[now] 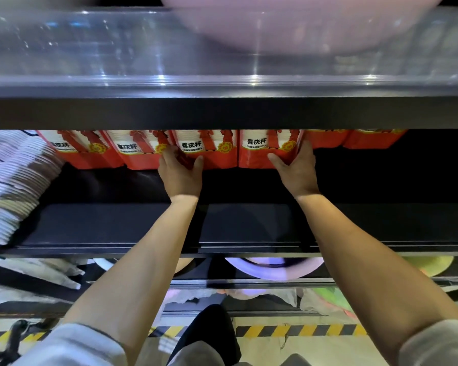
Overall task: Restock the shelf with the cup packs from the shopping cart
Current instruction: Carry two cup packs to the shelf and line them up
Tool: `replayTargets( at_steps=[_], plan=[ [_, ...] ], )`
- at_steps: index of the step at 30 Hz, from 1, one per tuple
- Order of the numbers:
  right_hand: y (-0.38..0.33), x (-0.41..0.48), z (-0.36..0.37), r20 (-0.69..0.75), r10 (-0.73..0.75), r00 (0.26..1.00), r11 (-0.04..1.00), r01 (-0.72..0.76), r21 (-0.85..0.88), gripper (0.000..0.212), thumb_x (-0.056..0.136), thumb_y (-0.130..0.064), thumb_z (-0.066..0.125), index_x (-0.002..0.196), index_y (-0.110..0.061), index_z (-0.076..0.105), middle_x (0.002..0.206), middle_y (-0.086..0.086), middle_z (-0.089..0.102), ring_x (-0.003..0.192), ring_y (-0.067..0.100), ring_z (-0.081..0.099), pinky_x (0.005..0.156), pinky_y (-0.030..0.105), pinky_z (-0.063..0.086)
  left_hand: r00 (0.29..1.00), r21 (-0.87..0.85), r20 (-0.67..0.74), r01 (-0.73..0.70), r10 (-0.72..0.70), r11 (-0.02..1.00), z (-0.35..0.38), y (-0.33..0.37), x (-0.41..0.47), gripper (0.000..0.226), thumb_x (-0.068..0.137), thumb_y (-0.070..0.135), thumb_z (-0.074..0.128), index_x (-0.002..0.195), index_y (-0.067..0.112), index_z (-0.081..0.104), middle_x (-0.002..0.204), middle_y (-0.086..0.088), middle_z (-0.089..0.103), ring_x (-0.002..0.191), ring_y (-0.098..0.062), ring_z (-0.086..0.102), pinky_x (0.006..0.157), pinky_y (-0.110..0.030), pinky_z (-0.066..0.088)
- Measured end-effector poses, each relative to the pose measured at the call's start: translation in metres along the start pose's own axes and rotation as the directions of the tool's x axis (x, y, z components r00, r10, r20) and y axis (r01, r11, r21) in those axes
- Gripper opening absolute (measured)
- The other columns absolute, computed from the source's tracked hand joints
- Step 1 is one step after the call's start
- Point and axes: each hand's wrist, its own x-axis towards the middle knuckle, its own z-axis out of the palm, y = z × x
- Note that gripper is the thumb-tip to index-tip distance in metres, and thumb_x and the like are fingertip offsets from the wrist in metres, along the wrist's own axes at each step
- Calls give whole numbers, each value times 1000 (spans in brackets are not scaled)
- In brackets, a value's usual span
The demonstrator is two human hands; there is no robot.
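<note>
My left hand [180, 173] gripping left edge of one cup pack [212, 151], thumb on its front, my right hand [298, 169] gripping right edge of the neighbouring pack [259, 150], both packs upright, side by side in the red row at the back of the dark shelf [117, 223]

Both arms reach forward and up, bare below pale sleeves [72, 344] pushed back near the elbows, wrists straight. The left hand [179, 175] grips a pack [214, 151], fingers [167, 154] curled on its left edge, thumb spread right of them. The right hand [298, 170] grips the next pack [259, 153], thumb left of the nearly straight fingers [306, 150].
</note>
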Motion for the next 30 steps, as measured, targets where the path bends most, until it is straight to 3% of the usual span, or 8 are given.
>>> replayTargets(
  at_steps=[3,7,10,14,18,21,26,30],
  plan=[
    [-5,-17,-12,22,12,1000,988,-9,-154,91,90,-46,75,160,-11,28,159,14,40,149,37,32,123,51,29,997,41,74,23,-26,999,-19,-1,-2,56,87,31,80,129,1,59,124,-20,65,119,-40,59,108,-50,46],
    [-10,-62,-35,106,47,993,919,-1,-394,81,97,-48,65,157,-4,33,156,21,43,144,43,37,119,47,27,965,296,252,1,-79,955,-61,0,-24,54,89,36,75,130,6,58,122,-21,67,118,-47,60,99,-53,53],
    [-13,-111,-64,181,35,983,833,71,-549,74,100,-51,58,152,-1,41,148,25,50,137,44,43,115,47,33,914,470,393,-107,-99,876,-103,8,-63,52,92,38,70,132,6,62,123,-22,69,121,-48,60,98,-51,53],
    [-11,-186,-105,233,-13,972,761,161,-629,73,101,-51,56,155,-4,39,157,17,45,140,40,43,115,48,37,902,545,431,-269,10,794,-159,11,-131,54,91,31,75,138,7,63,130,-18,71,121,-45,62,100,-51,53],
    [0,-254,-140,287,-12,958,662,223,-715,73,102,-57,49,156,-8,39,158,13,46,141,33,45,116,44,37,870,619,490,-399,65,676,-211,-10,-201,50,88,28,80,126,-3,68,113,-23,74,105,-48,68,90,-53,55],
    [3,-308,-164,318,34,947,631,227,-742,71,102,-57,48,156,-12,39,159,9,45,142,32,45,117,43,34,853,668,521,-426,25,610,-250,-26,-256,55,87,34,81,126,-2,70,115,-22,75,103,-48,68,89,-54,57],
    [24,-389,-190,362,47,931,586,268,-765,62,93,-49,69,136,-4,62,134,17,67,117,41,64,99,53,52,842,683,538,-410,-37,604,-311,-49,-322,70,86,55,47,129,5,70,126,-16,73,114,-42,66,96,-53,55],
    [29,-441,-184,407,29,913,549,325,-770,62,95,-54,58,132,-4,66,128,16,71,110,40,69,92,52,57,858,704,509,-371,-65,606,-351,-64,-355,71,85,54,43,129,5,69,127,-14,73,114,-41,66,98,-55,54]
  ],
)
